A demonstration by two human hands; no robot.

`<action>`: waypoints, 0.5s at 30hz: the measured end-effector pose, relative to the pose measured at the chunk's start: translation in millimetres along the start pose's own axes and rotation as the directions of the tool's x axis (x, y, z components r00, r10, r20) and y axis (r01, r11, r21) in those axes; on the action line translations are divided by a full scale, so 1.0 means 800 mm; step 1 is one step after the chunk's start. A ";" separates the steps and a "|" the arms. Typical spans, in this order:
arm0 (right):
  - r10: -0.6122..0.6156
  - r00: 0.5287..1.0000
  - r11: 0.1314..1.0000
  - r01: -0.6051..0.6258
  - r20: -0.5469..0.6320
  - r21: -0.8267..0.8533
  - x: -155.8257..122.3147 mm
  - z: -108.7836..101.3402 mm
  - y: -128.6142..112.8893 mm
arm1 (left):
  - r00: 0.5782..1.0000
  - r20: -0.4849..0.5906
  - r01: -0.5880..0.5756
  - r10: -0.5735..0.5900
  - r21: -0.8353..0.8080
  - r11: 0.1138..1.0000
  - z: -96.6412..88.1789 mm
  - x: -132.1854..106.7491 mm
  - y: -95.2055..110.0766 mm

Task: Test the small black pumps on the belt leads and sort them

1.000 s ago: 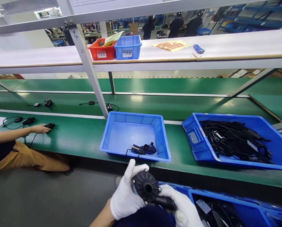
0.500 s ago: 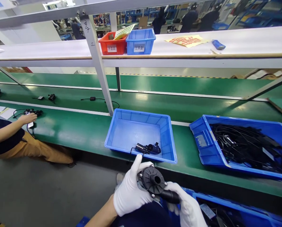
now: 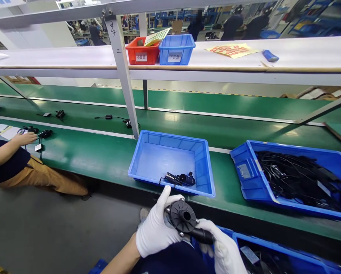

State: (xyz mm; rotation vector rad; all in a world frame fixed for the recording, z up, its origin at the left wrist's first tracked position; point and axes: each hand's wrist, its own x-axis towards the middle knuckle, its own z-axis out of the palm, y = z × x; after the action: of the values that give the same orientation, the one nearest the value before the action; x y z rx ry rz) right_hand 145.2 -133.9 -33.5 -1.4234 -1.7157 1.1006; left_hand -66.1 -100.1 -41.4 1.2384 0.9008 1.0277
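A black round pump (image 3: 183, 216) with a ribbed face and a central port is held between my two gloved hands, in front of the bench edge. My left hand (image 3: 158, 229) is closed round its left side, thumb up along the rim. On the other side my right hand (image 3: 222, 243) grips the pump's side outlet tube. Just beyond the hands sits a blue bin (image 3: 164, 156) on the green bench, with a dark pump-like part (image 3: 187, 179) and its cable near the front wall.
A blue crate (image 3: 246, 182) of black cables stands at the right; another blue bin (image 3: 276, 247) is below the bench edge. A metal post (image 3: 121, 76) rises behind. Red (image 3: 142, 51) and blue (image 3: 176, 49) boxes stand on the shelf. A co-worker's hand (image 3: 26, 139) handles parts at left.
The view has shifted slightly. My hands keep the pump in nearly the same hold. The co-worker's hand at left has moved a little left, and a small black part now shows beside the post.
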 end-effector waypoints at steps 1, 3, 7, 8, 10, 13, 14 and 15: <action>-0.014 1.000 0.999 0.015 -0.015 0.031 0.001 0.000 -0.001 | 1.000 -0.006 -0.023 0.023 0.010 1.000 0.000 -0.001 -0.005; -0.044 0.998 0.997 0.046 -0.049 0.057 0.002 0.001 -0.004 | 0.997 -0.016 -0.080 0.080 0.026 0.996 -0.001 -0.001 -0.015; -0.071 0.995 0.996 0.075 -0.071 0.056 0.001 0.004 -0.008 | 0.994 0.003 -0.111 0.111 0.052 0.992 -0.003 -0.002 -0.020; -0.072 0.995 0.996 0.076 -0.073 0.054 0.001 0.004 -0.009 | 0.994 0.005 -0.105 0.105 0.065 0.992 -0.003 -0.002 -0.019; -0.081 0.993 0.995 0.086 -0.082 0.059 0.001 0.005 -0.008 | 0.995 0.006 -0.096 0.096 0.085 0.992 -0.003 -0.002 -0.015; -0.098 0.991 0.993 0.103 -0.092 0.051 0.001 0.007 -0.006 | 0.996 0.006 -0.090 0.090 0.081 0.993 -0.004 -0.003 -0.013; -0.098 0.991 0.994 0.101 -0.090 0.030 0.001 0.007 -0.005 | 0.996 0.007 -0.089 0.088 0.077 0.993 -0.005 -0.004 -0.013; -0.089 0.992 0.996 0.090 -0.087 0.002 0.001 0.008 -0.004 | 0.996 0.009 -0.086 0.085 0.075 0.993 -0.006 -0.004 -0.014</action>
State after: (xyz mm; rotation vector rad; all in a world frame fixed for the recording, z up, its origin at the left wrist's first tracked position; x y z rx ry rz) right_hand 137.8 -134.7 -33.3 -1.3574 -1.6965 0.9800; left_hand -70.4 -102.2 -52.9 1.3526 0.8957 1.0655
